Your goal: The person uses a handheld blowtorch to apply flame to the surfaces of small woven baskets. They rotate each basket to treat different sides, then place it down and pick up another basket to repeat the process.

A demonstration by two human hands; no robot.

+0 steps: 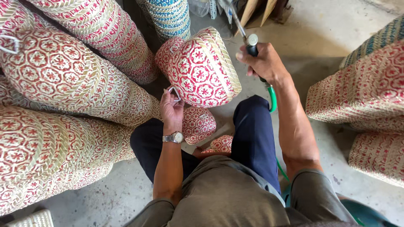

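Between my knees, on the concrete floor, the red-and-white woven basket (202, 69) lies tipped on its side, just above my lap. My left hand (171, 107) pinches a small metal loop (175, 93) against the basket's wall, while my right hand (263, 62) is clenched around a pneumatic tool (248, 35) with a green hose (272, 98), raised beside the rim. I judge the fastening step is in hand; next calls for steadying the loop and lowering the tool's tip precisely.

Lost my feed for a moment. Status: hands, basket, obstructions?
Left hand pinching small wire loop against red-and-white woven basket. Right hand gripping hose-fed metal tool. Stacked baskets crowd left.
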